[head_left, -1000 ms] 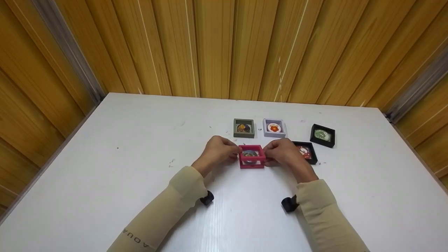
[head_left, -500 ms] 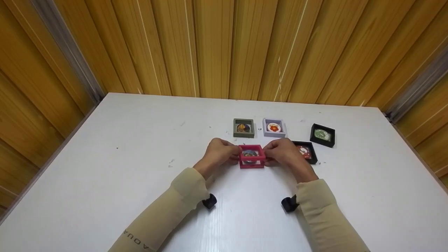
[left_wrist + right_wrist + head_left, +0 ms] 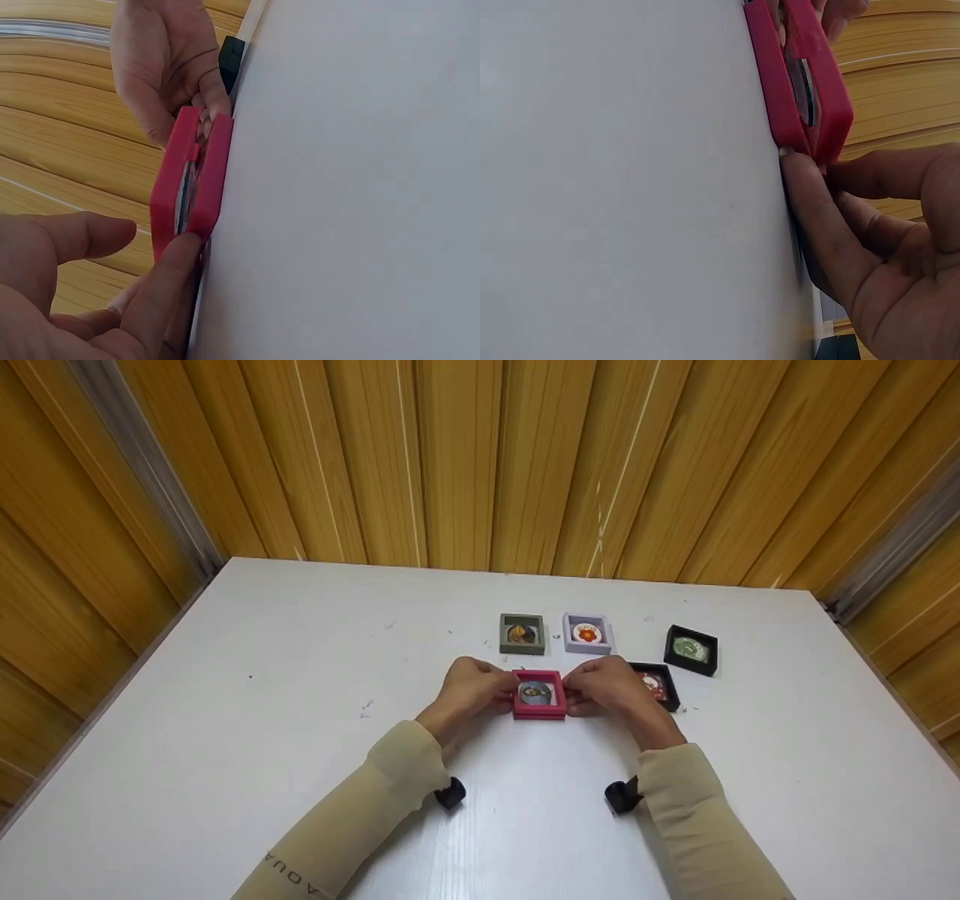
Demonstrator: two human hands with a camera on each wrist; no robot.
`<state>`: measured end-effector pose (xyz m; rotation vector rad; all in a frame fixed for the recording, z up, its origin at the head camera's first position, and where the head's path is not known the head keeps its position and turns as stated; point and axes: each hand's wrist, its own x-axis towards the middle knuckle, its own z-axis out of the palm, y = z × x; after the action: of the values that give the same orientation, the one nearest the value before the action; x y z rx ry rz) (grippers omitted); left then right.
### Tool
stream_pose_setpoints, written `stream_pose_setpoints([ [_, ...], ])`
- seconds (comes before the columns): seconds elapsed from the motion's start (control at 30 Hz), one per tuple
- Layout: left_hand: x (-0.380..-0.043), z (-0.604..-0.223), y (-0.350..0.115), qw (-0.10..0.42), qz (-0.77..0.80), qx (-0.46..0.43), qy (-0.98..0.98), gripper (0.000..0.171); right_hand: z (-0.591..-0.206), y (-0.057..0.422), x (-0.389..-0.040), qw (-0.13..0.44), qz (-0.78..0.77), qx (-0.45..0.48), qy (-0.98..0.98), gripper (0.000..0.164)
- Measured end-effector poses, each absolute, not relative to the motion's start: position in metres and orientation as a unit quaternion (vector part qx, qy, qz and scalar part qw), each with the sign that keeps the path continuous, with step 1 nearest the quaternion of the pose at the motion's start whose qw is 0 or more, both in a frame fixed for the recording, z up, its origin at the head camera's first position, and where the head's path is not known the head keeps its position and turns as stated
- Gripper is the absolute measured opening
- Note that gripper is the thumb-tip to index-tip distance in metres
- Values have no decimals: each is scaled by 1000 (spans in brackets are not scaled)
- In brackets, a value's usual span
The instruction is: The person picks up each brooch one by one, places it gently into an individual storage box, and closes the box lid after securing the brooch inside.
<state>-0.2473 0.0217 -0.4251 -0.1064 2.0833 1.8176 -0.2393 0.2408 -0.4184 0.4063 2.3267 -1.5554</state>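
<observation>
A pink square display frame (image 3: 538, 712) lies on the white table between both hands, with a round coin-like disc (image 3: 535, 693) in its window. Its two halves are almost together; the left wrist view shows a narrow gap along the near side, where the disc's edge is visible. My left hand (image 3: 471, 690) holds the frame's left side, a fingertip on the lower half and the thumb near the upper half. At the right side, my right hand (image 3: 606, 684) grips the frame's corner with fingertips and thumb. The far side of the frame is hidden in both wrist views.
Behind the hands stand a green frame (image 3: 523, 649) and a pale lilac frame (image 3: 589, 648). A black frame (image 3: 672, 690) sits right beside the right hand, partly covered by it. Another black frame (image 3: 691, 666) lies farther right. Wood-look panels (image 3: 457, 465) rise behind the table.
The pink frame's upper half has come down onto the lower half, so the disc now shows whole in one window. Both hands stay at the frame's sides.
</observation>
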Motion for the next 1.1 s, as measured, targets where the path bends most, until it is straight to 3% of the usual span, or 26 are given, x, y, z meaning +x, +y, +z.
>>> stream_pose_setpoints([
  [0.27, -247, -428, 22, 177, 638, -30, 748, 12, -418, 239, -240, 160, -548, 148, 808, 35],
  [1.1, -245, -429, 23, 147, 599, 1, 787, 9, -416, 241, -238, 158, -546, 130, 812, 23],
])
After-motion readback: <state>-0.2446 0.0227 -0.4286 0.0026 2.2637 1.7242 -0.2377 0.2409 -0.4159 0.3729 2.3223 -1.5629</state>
